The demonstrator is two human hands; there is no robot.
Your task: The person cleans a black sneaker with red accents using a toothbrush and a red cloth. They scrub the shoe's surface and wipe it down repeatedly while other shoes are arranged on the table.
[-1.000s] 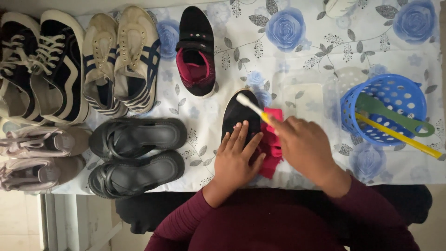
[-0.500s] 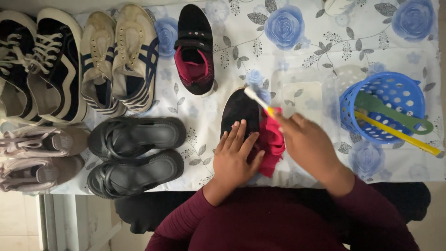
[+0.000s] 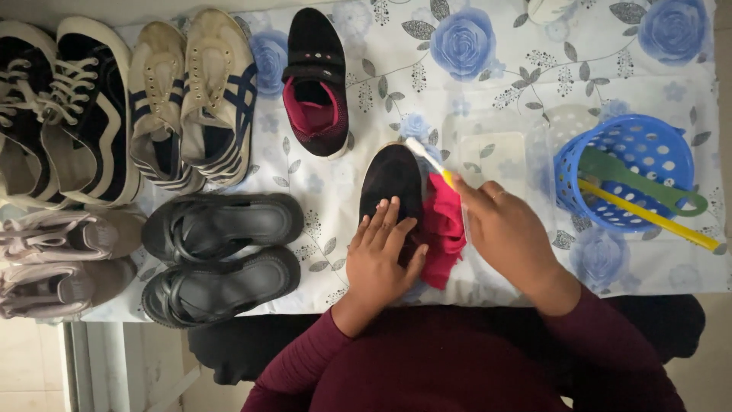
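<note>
Left hand (image 3: 385,255) flat, fingers spread, pinning black fabric shoe with pink lining (image 3: 393,183) on floral-cloth table (image 3: 503,76). Right hand (image 3: 507,236) closed on yellow-handled toothbrush (image 3: 428,159); bristles now shifted right along toe versus a second ago — scrubbing mid-stroke.

- A table covered with a white cloth (image 3: 534,69) printed with blue roses and grey leaves fills most of the view.
- The cloth's near edge hangs just over the table's front.
- At the near left, below the table edge, pale beige floor tiles (image 3: 30,366) show.
- A white table leg or frame (image 3: 84,366) stands beside those tiles.
- At the far right edge a strip of pale floor (image 3: 724,46) shows.
- Light is soft and even, with faint shadows.
</note>
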